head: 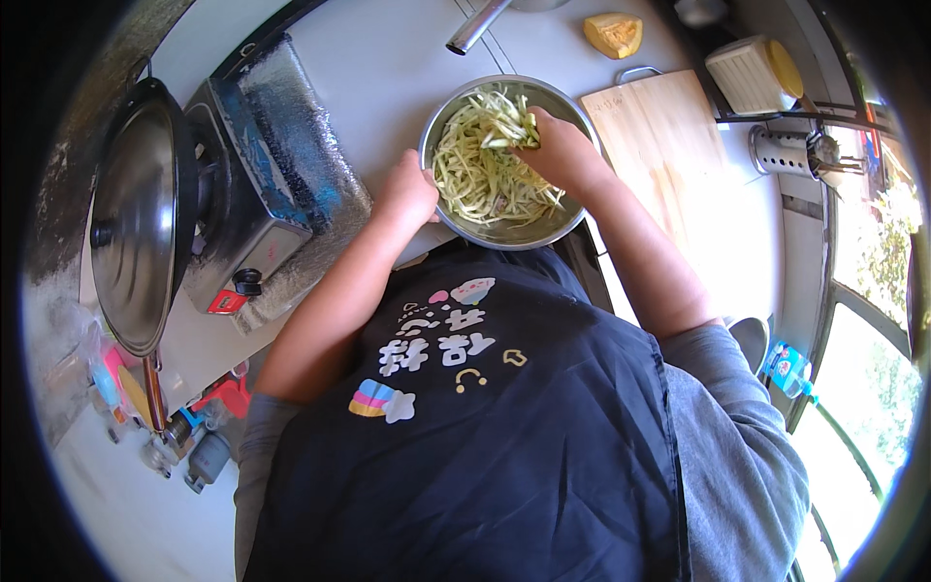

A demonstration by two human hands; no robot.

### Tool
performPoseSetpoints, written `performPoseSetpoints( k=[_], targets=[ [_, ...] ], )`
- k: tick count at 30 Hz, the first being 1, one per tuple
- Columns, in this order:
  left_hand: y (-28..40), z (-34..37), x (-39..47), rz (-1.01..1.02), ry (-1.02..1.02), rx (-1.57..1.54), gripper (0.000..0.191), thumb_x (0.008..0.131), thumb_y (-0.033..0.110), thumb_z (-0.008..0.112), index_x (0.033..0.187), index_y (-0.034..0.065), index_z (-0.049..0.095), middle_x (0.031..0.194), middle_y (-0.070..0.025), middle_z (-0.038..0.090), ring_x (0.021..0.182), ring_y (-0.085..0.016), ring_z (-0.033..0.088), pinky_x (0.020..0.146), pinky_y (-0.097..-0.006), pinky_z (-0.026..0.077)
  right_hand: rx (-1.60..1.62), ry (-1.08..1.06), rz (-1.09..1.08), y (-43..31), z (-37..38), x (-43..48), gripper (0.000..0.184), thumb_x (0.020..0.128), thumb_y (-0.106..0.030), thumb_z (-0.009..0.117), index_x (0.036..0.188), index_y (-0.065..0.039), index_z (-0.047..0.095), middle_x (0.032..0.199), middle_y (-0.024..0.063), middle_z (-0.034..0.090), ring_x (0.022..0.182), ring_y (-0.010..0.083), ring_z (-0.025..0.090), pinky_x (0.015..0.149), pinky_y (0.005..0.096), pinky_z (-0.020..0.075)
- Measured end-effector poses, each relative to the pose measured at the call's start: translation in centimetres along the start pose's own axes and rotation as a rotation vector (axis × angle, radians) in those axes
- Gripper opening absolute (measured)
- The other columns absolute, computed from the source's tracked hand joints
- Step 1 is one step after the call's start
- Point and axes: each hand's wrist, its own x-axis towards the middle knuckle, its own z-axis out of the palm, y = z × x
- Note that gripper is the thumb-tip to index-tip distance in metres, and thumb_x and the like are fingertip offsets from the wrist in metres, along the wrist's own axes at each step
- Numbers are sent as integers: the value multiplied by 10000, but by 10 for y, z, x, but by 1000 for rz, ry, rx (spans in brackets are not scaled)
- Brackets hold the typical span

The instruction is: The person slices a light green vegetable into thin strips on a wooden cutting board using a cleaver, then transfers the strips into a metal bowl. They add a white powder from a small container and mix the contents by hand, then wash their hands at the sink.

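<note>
A round stainless steel bowl (509,242) stands at the counter's front edge before me. Pale green vegetable shreds (473,185) fill much of it. My left hand (409,190) grips the bowl's left rim, its thumb on the near side. Above the bowl's right part, my right hand (556,149) holds a bunch of the shreds (509,124), with its fingertips partly hidden by them. More shreds lie below that hand in the bowl.
A wooden cutting board (654,145) lies right of the bowl, with a pumpkin wedge (614,35) beyond. A metal handle (476,28) juts in behind. Left are a gas stove (247,269) and a lidded wok (138,218). A perforated utensil holder (782,151) is far right.
</note>
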Motion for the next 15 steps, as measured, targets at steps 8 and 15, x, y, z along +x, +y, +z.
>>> performPoseSetpoints(
  k=[8, 15],
  targets=[
    [-5, 4, 8, 28, 4, -7, 205, 982, 118, 447, 1105, -41, 489, 875, -176, 665, 561, -236, 673, 523, -337, 565, -141, 116, -230, 25, 3, 31, 802, 764, -492, 747, 1330, 19, 498, 1288, 218, 565, 1201, 346, 548, 1024, 408, 435],
    [-10, 8, 7, 24, 41, -19, 214, 984, 124, 431, 1095, -51, 485, 888, -204, 676, 546, -261, 684, 525, -342, 569, -388, -472, -21, -2, 30, -26, 480, 845, -464, 660, 963, -2, 711, 1015, 169, 702, 939, 299, 691, 794, 398, 559]
  ],
)
